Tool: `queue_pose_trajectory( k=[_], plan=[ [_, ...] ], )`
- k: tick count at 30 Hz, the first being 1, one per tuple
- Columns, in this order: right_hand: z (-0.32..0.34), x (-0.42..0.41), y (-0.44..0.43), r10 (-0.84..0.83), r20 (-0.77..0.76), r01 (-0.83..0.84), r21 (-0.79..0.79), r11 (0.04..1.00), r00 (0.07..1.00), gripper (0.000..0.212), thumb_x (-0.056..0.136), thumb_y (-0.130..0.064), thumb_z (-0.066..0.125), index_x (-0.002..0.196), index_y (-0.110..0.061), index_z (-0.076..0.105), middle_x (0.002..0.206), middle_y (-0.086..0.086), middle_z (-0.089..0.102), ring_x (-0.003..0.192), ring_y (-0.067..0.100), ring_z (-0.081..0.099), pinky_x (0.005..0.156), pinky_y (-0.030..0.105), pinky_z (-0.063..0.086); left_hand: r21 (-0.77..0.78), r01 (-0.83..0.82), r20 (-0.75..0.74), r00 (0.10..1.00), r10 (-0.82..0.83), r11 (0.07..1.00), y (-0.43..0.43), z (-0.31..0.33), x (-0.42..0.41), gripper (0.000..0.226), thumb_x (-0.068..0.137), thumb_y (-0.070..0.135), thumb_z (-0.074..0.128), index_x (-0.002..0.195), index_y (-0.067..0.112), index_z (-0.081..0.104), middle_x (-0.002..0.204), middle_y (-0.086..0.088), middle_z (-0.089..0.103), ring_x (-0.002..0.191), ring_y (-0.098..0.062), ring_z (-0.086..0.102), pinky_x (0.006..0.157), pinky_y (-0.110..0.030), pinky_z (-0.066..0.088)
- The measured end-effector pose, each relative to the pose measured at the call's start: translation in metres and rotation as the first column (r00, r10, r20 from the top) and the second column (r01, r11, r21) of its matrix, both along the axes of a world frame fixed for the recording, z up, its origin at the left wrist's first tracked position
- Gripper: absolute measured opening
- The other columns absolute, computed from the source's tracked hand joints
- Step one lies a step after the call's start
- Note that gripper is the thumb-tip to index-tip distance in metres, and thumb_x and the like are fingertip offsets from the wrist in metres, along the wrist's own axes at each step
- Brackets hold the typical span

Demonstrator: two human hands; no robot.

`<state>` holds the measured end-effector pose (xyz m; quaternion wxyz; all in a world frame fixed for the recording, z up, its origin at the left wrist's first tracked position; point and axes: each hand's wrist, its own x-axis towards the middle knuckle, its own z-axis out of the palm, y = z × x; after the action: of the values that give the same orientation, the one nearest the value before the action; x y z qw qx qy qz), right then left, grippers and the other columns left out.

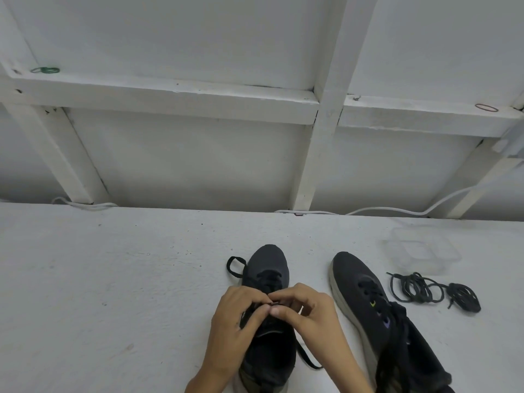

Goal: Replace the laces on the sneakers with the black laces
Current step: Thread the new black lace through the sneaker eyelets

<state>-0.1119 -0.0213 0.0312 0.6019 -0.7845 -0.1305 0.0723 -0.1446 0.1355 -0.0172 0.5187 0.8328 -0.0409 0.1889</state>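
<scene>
One clear plastic tub [422, 251] sits far right on the bench [113, 279]. It is see-through, and only the white surface shows through its walls. Just near of it lie loose laces [416, 287], black: a tangle of open loops joined to a tighter wad [465, 297] on its right.

The bench is white, rough and speckled. Behind it rises a white wall [198, 38] crossed by painted beams, with a ledge [170, 92] running left to right. On the ledge, far left, rest a few green bands [45, 70]; far right, one red band [486, 107]. A white cable [397, 209] runs along the bench's far edge and climbs to the right.

Two black sneakers stand with toes pointing away from the viewer. The left sneaker [268, 265] is at centre, under both hands. The right sneaker [357, 282] stands beside it, apart. It is white-soled, with small yellow-green and purple marks by its eyelets and dark lacing heaped over its near end.

Two hands meet over the left sneaker's eyelets. The left hand [235, 321] and right hand [306, 310] each have curled fingers, fingertips touching — their grip closed in a pinch on the black lace [234, 266] at the middle of the lacing. One loop of that lace lies on the bench left of the toe; another stretch trails out to the right, near the heel.
</scene>
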Motion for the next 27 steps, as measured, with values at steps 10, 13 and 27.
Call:
queue_pose_trajectory(
  k=[10,13,27],
  plan=[
    [0.008,-0.002,0.0,-0.018,0.021,0.018,-0.002,1.0,1.0,0.021,0.076,-0.001,0.078,0.076,-0.022,0.078,0.075,-0.006,0.071,0.064,0.005,0.057,0.062,0.013,0.042,-0.052,0.071,0.079,0.995,-0.067,0.996,-0.002,0.006,0.0,0.008,0.087,0.036,0.061,0.095,0.034,0.063,0.1,0.018,0.065,0.105,-0.012,0.061,0.091,-0.031,0.048],
    [0.011,0.001,0.001,-0.012,0.057,0.016,-0.07,0.997,0.998,0.021,0.076,-0.001,0.078,0.075,-0.022,0.077,0.073,-0.011,0.069,0.064,0.004,0.058,0.062,0.013,0.041,-0.062,0.095,0.086,0.992,-0.09,0.994,-0.003,0.006,0.001,0.014,0.082,0.031,0.068,0.095,0.032,0.064,0.104,0.016,0.067,0.116,-0.011,0.059,0.11,-0.046,0.034],
    [0.064,0.033,0.01,0.096,0.141,-0.109,0.087,0.99,0.985,0.022,0.074,0.009,0.074,0.07,-0.013,0.075,0.068,-0.003,0.069,0.062,0.009,0.061,0.062,0.019,0.048,-0.159,0.098,-0.078,0.991,-0.111,0.982,-0.009,0.005,0.006,0.025,0.074,0.044,0.075,0.098,0.035,0.072,0.109,0.023,0.068,0.125,0.003,0.05,0.123,-0.029,0.006]
  ],
)
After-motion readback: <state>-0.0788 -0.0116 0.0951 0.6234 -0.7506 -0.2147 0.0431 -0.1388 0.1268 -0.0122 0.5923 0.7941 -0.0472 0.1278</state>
